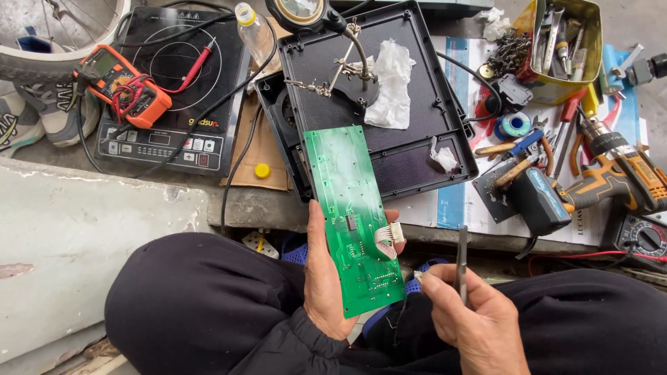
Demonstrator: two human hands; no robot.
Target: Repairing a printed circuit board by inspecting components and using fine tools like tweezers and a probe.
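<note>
My left hand (325, 278) holds a long green circuit board (351, 208) upright by its lower left edge, thumb along the side. A small white ribbon connector (389, 238) hangs off the board's right edge. My right hand (472, 316) is just right of the board and grips a thin grey metal tool (462, 260) that points upward. Both hands are above my lap in dark trousers.
On the ground ahead lie an upturned black cooker housing (417, 90) with a white tissue and a helping-hands stand, a second black induction cooker (167, 83) with an orange multimeter (125, 87), a plastic bottle (256, 31), a cordless drill (611, 177), pliers and a tin of tools (566, 48).
</note>
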